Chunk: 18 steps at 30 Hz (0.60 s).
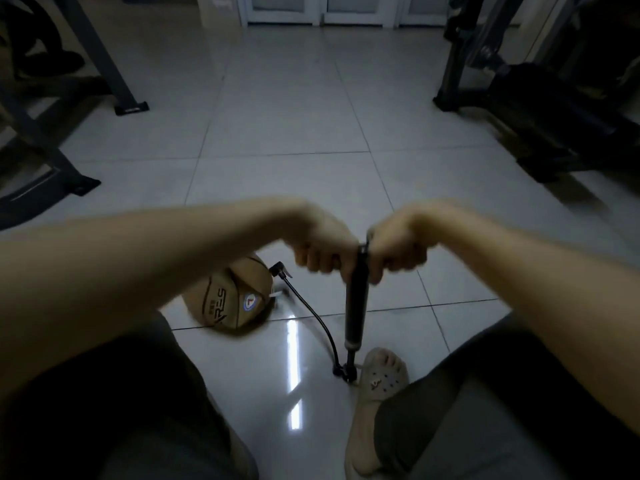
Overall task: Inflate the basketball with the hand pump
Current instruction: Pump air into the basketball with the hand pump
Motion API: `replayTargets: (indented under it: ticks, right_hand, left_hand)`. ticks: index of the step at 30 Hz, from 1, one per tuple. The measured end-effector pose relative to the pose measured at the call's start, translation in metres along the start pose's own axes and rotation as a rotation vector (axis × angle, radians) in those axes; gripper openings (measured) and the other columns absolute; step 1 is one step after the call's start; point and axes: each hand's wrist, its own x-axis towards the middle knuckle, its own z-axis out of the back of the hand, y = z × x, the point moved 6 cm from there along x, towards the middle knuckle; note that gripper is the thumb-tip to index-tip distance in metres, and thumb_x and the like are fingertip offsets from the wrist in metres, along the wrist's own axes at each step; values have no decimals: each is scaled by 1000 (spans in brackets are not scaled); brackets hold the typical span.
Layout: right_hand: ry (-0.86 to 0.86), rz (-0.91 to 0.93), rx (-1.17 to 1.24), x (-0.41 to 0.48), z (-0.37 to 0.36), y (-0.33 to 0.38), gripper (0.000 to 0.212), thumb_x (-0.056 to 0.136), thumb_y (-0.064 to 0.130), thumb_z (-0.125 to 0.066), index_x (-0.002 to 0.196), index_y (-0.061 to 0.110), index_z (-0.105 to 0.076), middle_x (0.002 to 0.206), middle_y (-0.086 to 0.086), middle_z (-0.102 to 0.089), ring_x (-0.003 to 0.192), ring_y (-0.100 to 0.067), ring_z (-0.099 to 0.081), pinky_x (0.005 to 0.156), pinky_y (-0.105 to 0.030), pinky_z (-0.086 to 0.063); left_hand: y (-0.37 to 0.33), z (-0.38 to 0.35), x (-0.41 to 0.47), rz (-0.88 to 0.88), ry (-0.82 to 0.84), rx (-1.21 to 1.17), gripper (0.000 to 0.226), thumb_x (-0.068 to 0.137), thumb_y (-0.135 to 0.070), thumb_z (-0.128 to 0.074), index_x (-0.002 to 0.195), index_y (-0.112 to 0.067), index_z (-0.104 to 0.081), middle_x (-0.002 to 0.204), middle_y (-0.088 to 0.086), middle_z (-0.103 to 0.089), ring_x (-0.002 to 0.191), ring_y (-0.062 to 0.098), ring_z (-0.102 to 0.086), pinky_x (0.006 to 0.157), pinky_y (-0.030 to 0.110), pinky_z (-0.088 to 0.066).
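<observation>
Nearest the camera, 2 legs (145,403) in dark clothing framed the lower edge. A foot in a pale perforated clog (379,375) rested on the glossy tiled floor (287,133), its toe just beside the base of the hand pump (356,299). Whether the clog pressed on a foot peg could not be told.

The hand pump stood nearly upright between the legs, its dark barrel rising from the base to the 2 hands. The left hand (320,249) gripped the top of the pump from the left and the right hand (394,249) gripped it from the right. The fingers of both hands were curled tight and pressed together around the handle, which they hid. Both hands were blurred.

A thin black hose (313,310) ran from the pump base in a curve up and left to its head, which sat just beside the upper right of the basketball (232,303). Whether the head was seated in the valve could not be told. The tan basketball lay on the floor left of the pump, partly hidden by the left forearm.

Farther off, dark metal frames (69,181) stood along the left and right walls. White doors (325,8) closed the far end.
</observation>
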Motion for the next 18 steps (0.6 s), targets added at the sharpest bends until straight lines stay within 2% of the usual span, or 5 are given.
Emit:
replayTargets:
  ticks: [5, 13, 14, 16, 18]
  right_hand:
    - [-40, 26, 36, -34, 37, 3, 45, 90, 13, -66, 58, 21, -36, 52, 2, -25, 42, -12, -18, 43, -20, -15]
    - [207, -44, -36, 73, -57, -22, 17, 89, 15, -67, 77, 17, -57, 55, 2, -34, 46, -13, -27, 47, -27, -24]
    - [205, -39, -40, 80, -65, -22, 7, 89, 15, -67, 85, 16, -62, 55, 2, -36, 47, -13, -28, 48, -27, -25]
    - [201, -42, -63, 93, -80, -24, 11, 89, 15, -66, 100, 13, -68, 57, 1, -38, 48, -13, -30, 49, -28, -27]
    - [212, -42, -83, 95, -92, -25, 2, 91, 14, -65, 89, 13, -65, 55, 1, -38, 49, -13, -30, 50, -27, -28]
  left_hand:
    - [-17, 35, -31, -86, -13, -12, 48, 91, -9, -55, 54, -26, -29, 52, -5, -18, 45, 12, -12, 43, 22, -9]
    - [28, -48, 80, 18, 95, -23, 36, 83, -7, -62, 55, -21, -44, 50, -4, -26, 44, 13, -20, 50, 25, -11]
    - [32, -55, 87, 14, 111, -39, 33, 82, -8, -63, 56, -20, -46, 49, -4, -28, 46, 13, -20, 51, 28, -12]
    - [38, -71, 97, -2, 124, -62, 27, 83, -9, -63, 60, -18, -53, 49, -5, -30, 48, 13, -21, 52, 29, -13]
    - [38, -85, 100, -20, 118, -77, 21, 83, -10, -65, 64, -17, -57, 48, -6, -32, 48, 13, -22, 52, 29, -15]
